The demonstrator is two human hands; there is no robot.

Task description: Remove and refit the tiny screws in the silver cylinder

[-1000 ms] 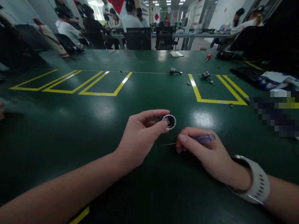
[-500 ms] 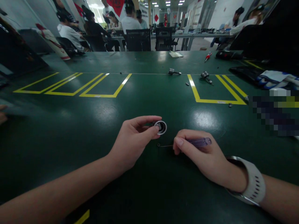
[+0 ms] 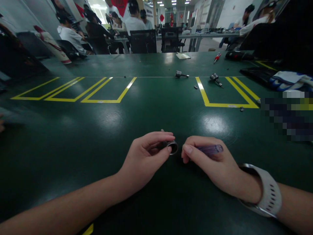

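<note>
My left hand is closed around a hollow metal cylinder, its thumb at the rim. The open mouth of the cylinder faces right, and a small stub shows above the fingers. Just to the right, my right hand grips a slim tool with a clear purple handle, much like a screwdriver, held as a pen is. Its thin shaft cannot be made out now. A small gap separates the fingertips from the cylinder.
Two metal pieces with shafts, one upright-headed and another, lie farther back near yellow tape marks. Small metal bits, a red screwdriver and a white-blue cloth are also on the green table. People sit beyond.
My left hand has moved slightly down and right, turning the cylinder so its mouth faces more to the right. The tool's thin shaft, visible before, no longer shows. My right hand stays nearly still.
</note>
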